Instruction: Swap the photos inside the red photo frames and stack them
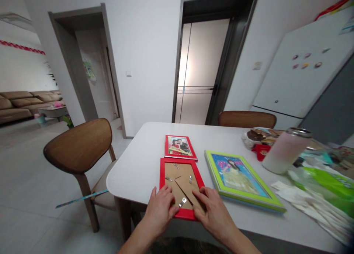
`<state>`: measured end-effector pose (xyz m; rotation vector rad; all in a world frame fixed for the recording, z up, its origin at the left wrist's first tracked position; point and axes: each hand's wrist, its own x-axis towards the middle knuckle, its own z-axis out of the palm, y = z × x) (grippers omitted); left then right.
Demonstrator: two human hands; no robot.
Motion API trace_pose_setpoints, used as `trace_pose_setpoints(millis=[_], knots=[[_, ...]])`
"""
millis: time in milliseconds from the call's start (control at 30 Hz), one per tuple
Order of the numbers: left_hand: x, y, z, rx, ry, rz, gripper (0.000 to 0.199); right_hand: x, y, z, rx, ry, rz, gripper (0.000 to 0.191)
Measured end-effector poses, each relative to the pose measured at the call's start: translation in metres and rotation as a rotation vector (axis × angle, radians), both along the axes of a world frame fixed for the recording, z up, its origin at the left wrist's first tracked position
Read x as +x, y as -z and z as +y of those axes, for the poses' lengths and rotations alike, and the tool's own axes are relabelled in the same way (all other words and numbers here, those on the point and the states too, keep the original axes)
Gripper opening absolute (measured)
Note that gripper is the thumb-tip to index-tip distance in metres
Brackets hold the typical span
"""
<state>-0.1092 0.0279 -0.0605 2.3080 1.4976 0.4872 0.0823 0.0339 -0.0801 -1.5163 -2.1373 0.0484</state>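
A red photo frame (pixel 162 174) lies face down at the table's near edge, its brown backboard (pixel 184 172) showing. Several small metal clips sit around the board, one of them a hanger clip (pixel 182 202) near the bottom. A dark slit crosses the board's lower right, outlining the stand flap (pixel 188 190). My left hand (pixel 162 206) grips the frame's lower left side, fingers curled on the border and thumb at the bottom. With thumb and fingers, my right hand (pixel 212 208) holds the lower right corner, its fingertips over the border and flap.
Beyond it lies a smaller red frame (pixel 179 147) with a photo of two people. A green frame (pixel 240 174) is on the right. Further right stand a pink-white bottle (pixel 284 150), white gloves (pixel 309 206) and a green packet (pixel 329 184). Wooden chairs (pixel 80 147) flank the white table (pixel 132 161).
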Motion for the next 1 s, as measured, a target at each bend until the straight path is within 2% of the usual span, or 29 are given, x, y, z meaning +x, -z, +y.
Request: trace_pose_setpoints(millis=[167, 267, 367, 500, 867, 1000], knots=[[-0.001, 0.011, -0.006, 0.022, 0.050, -0.057, 0.040, 0.002, -0.008, 0.005, -0.045, -0.050, -0.052, 0.031], [-0.002, 0.013, -0.005, 0.024, 0.044, -0.072, 0.034, 0.001, -0.014, 0.022, -0.061, -0.051, -0.094, 0.031], [-0.002, 0.011, -0.004, 0.019, 0.036, -0.087, 0.033, -0.002, -0.017, 0.039, -0.063, 0.022, -0.175, 0.032], [-0.002, 0.008, -0.006, 0.010, 0.018, -0.082, 0.033, -0.005, -0.017, 0.049, -0.073, 0.049, -0.233, 0.023], [-0.003, 0.007, -0.005, 0.008, 0.042, -0.100, 0.041, 0.003, -0.011, 0.034, -0.026, -0.028, -0.116, 0.029], [-0.003, 0.009, -0.004, 0.015, 0.051, -0.090, 0.037, -0.010, -0.016, 0.013, -0.039, -0.197, -0.100, 0.032]])
